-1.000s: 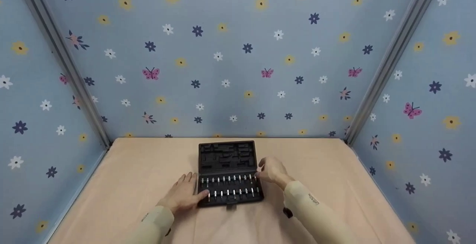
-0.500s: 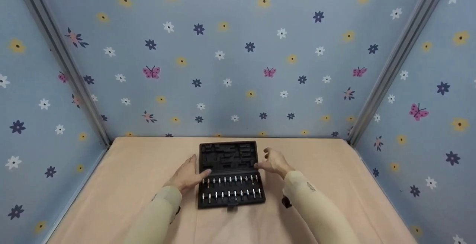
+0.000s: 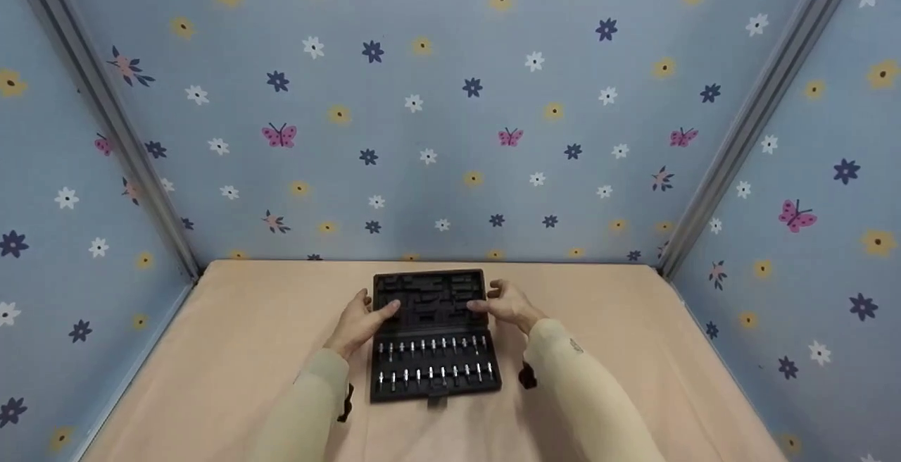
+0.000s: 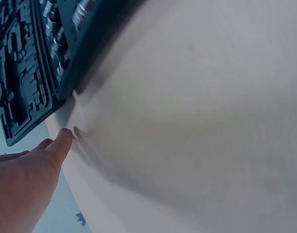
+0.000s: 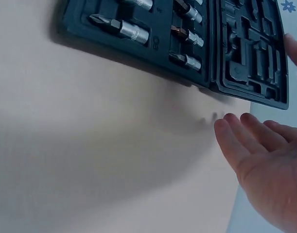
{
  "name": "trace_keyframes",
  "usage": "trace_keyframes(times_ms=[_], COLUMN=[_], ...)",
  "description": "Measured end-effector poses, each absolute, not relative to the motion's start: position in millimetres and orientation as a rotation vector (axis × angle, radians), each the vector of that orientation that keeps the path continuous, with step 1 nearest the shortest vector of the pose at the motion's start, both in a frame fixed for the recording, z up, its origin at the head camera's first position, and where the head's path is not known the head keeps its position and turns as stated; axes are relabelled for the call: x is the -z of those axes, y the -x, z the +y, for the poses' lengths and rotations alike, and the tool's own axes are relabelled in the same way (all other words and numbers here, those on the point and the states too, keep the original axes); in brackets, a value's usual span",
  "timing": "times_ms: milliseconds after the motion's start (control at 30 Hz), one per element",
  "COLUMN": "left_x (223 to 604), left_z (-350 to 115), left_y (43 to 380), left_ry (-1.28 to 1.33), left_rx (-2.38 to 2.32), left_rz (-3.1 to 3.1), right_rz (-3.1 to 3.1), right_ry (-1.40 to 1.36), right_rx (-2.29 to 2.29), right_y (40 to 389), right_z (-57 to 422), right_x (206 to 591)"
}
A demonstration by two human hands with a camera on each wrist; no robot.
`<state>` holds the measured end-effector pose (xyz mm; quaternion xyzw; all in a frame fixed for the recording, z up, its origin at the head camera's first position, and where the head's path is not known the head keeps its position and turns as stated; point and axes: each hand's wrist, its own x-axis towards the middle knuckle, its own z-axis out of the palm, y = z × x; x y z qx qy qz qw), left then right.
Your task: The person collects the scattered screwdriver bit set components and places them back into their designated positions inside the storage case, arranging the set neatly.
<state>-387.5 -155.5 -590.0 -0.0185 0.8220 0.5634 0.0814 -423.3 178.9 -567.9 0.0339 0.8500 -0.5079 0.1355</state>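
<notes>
An open black screwdriver bit case [image 3: 436,332] lies on the table with its lid [image 3: 426,300] raised at the back. Two rows of silver-shanked screwdriver bits [image 5: 134,33] sit in its base; the lid's moulded recesses hold none. My left hand [image 3: 357,324] is at the lid's left side, thumb over the inner face. On the other side is my right hand [image 3: 512,305], its thumb reaching over the lid's right edge. The right wrist view shows the right fingers [image 5: 249,133] extended below the lid, and in the left wrist view the left fingers [image 4: 58,143] are straight beside it.
A pale peach cloth covers the table [image 3: 281,307]. Blue flower-patterned panels [image 3: 436,96] rise at the back and both sides, with grey metal posts [image 3: 746,138] in the corners. A dark wrist strap [image 3: 345,403] shows under the left sleeve.
My left hand has moved from the base's left edge up to the lid's left side. My right hand has shifted up from the hinge area to the lid's right edge.
</notes>
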Motion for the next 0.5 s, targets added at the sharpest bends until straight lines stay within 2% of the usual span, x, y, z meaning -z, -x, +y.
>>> trace_keyframes(times_ms=[500], left_x=[591], left_z=[-140], left_y=[391], left_ry=[0.113], left_rx=[-2.0], left_rz=[2.282], right_rz=[2.263], right_ry=[-0.092], right_rx=[1.747], right_y=[426], right_z=[168], right_x=[579])
